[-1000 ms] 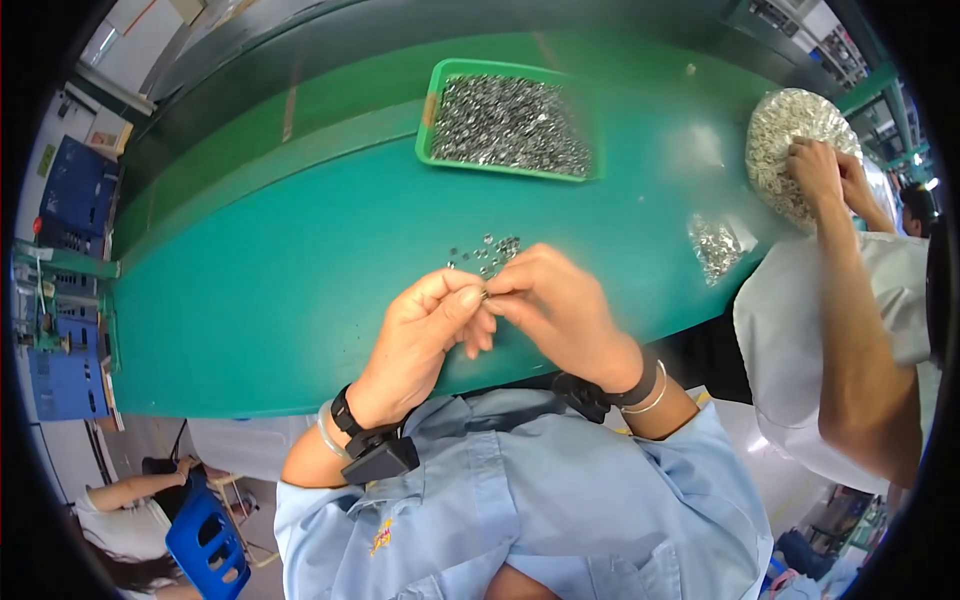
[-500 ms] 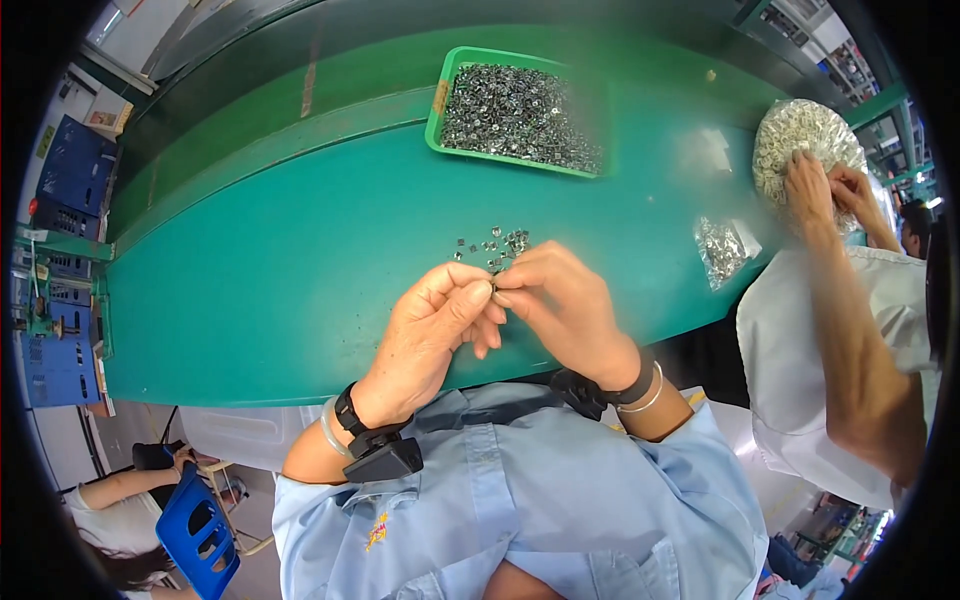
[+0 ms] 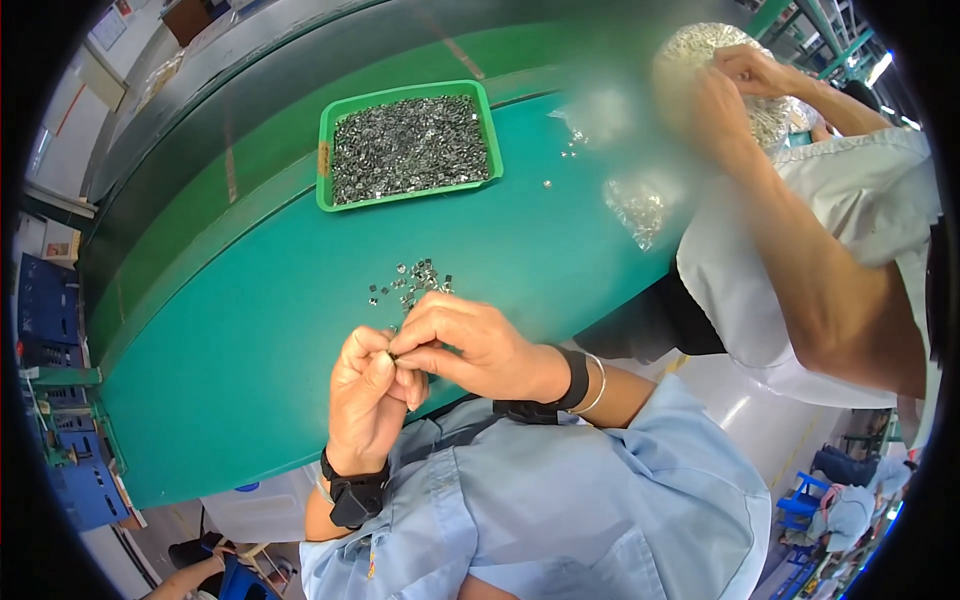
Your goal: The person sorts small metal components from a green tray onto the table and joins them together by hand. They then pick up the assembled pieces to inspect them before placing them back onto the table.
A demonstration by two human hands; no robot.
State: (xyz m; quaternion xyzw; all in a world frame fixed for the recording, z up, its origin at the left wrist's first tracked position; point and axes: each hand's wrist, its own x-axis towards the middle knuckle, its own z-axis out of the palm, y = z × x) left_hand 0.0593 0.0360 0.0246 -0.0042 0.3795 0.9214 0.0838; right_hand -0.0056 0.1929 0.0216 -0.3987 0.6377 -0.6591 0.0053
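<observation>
Green table (image 3: 560, 260) now sits more left in frame; left hand (image 3: 370, 395) and right hand (image 3: 470, 345) still pinch one small metal part (image 3: 395, 357) together, fingers closed.

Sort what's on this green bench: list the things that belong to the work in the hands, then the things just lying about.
In the work:
left hand and right hand, fingertips pinched together on something too small to make out
loose small metal parts just beyond the hands
green tray heaped with similar parts

Lying about:
clear bag of parts
a co-worker's shiny bag
blue bins
</observation>
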